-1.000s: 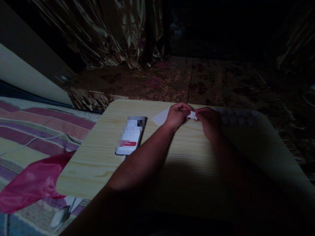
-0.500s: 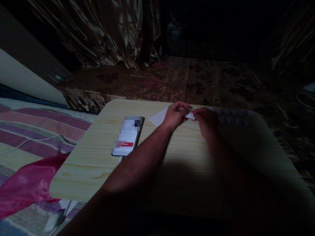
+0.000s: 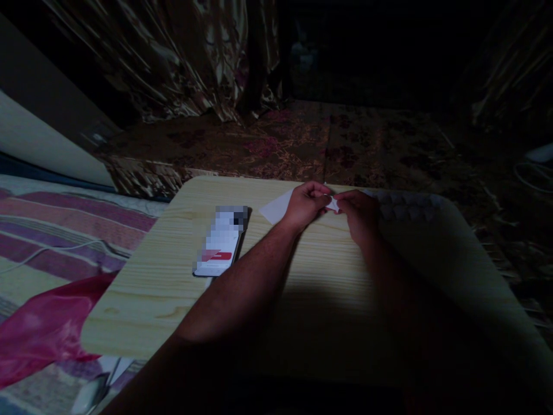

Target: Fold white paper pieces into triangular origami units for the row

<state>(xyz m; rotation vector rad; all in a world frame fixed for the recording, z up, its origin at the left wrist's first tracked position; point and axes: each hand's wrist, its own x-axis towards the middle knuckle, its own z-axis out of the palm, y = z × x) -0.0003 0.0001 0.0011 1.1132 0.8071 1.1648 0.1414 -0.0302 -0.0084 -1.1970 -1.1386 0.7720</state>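
Near the far edge of the wooden table (image 3: 328, 265), my left hand (image 3: 307, 202) and my right hand (image 3: 358, 212) meet over a small folded piece of white paper (image 3: 333, 204). Both hands are closed, with thumbs and fingertips pinching it from either side. A larger sheet of white paper (image 3: 275, 207) lies flat on the table just left of my left hand, partly covered by it. Dim light hides the fine folds of the small piece.
A lit phone (image 3: 218, 245) with a cable lies left of my left forearm. Behind my right hand, rows of small pale pointed shapes (image 3: 408, 206) stand in shadow. A striped bed cover (image 3: 78, 230) and pink cloth (image 3: 52, 323) are at left; curtains (image 3: 224, 52) hang beyond.
The small folded paper has turned slightly between my fingertips and shows more of its white face. Both hands keep their pinch in nearly the same place. The view has shifted a little.
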